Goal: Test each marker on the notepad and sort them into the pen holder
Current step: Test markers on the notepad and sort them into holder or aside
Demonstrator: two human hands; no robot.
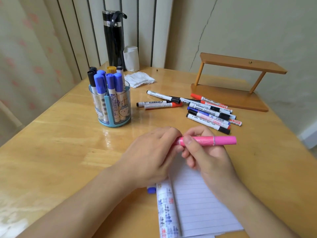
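A pink marker (211,141) lies level between both hands above the lined notepad (202,203). My right hand (204,157) grips its barrel, thumb on top. My left hand (152,155) curls round the marker's left end, which is hidden under the fingers. The notepad's left page carries blue and red test marks. A clear pen holder with a blue frame (112,107) stands at the left and holds several blue, black and yellow capped markers. Several loose whiteboard markers (208,114) lie in a pile at the right, with more (159,103) beside them.
A small blue object (151,190) peeks out under my left wrist beside the notepad. A wooden shelf stand (236,83) sits at the back right. A black flask (114,38), a white paper roll (131,58) and a crumpled tissue (139,79) stand at the back.
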